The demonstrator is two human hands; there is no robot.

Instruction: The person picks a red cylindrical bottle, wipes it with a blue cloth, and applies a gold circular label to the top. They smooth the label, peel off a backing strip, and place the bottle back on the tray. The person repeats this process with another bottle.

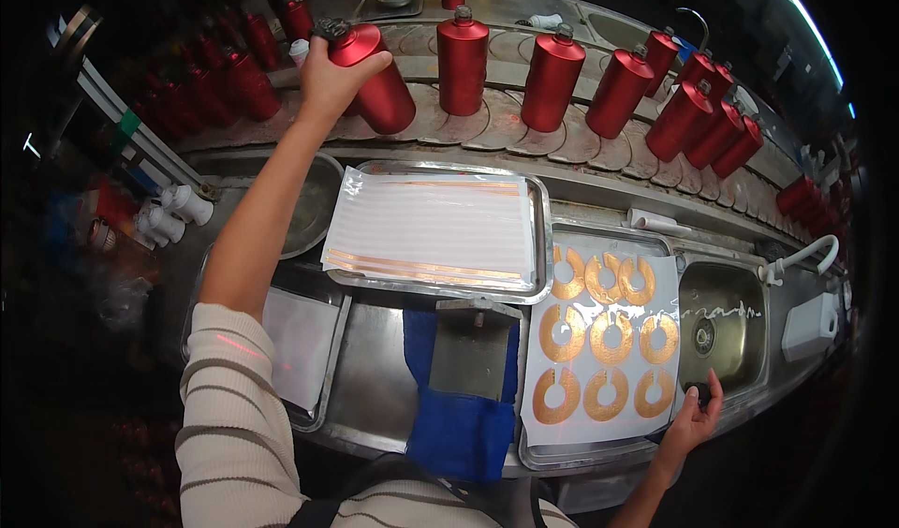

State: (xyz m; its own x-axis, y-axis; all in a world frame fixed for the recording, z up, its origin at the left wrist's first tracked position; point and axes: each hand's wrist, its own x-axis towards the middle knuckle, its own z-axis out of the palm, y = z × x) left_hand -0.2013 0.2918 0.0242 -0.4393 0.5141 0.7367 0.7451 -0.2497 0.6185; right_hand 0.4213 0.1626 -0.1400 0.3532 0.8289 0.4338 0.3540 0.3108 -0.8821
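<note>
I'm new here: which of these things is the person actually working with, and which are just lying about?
In use:
left hand gripping a red bottle
right hand at the sticker sheet

Lying about:
other bottles
strip tray
blue cloth
sink

We see the scene lit warmly from above, brightest on the red bottles (pixel 552 79) and the steel tray (pixel 538 238), whose rim throws glare. A strip light (pixel 813 32) streaks the upper right corner. The sheet of gold rings (pixel 599 336) shines. The sink (pixel 721 327) sits dimmer. Edges fall to black, and the conveyor (pixel 524 135) bows with fisheye bending. The left rim is dark and soft; the centre is sharp.
</note>
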